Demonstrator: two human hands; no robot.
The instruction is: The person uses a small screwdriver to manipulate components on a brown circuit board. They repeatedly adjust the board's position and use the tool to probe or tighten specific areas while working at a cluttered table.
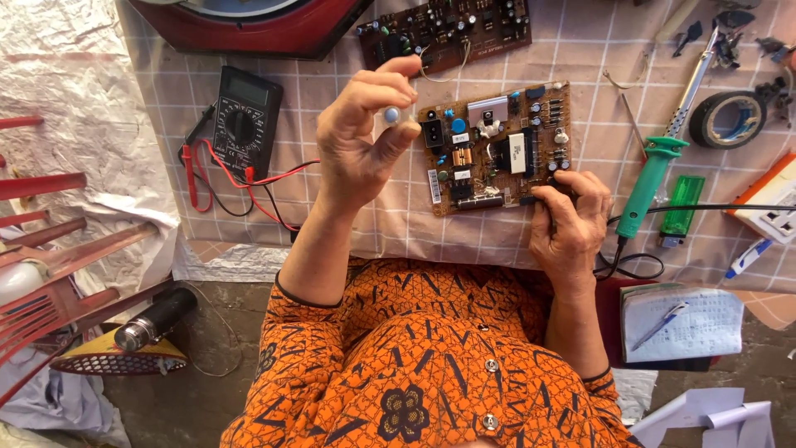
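My left hand (363,133) is raised above the table and pinches a small round blue component (391,115) between thumb and fingers. Just right of it lies a brown circuit board (497,148) crowded with parts. My right hand (566,217) rests on that board's near right corner, fingers curled over its edge. Both arms wear orange patterned sleeves.
A black multimeter (243,121) with red and black leads lies to the left. A second circuit board (448,31) lies at the back. A green-handled soldering iron (655,178), a green lighter (681,205), a roll of black tape (728,119) and a notebook with a pen (680,322) are on the right.
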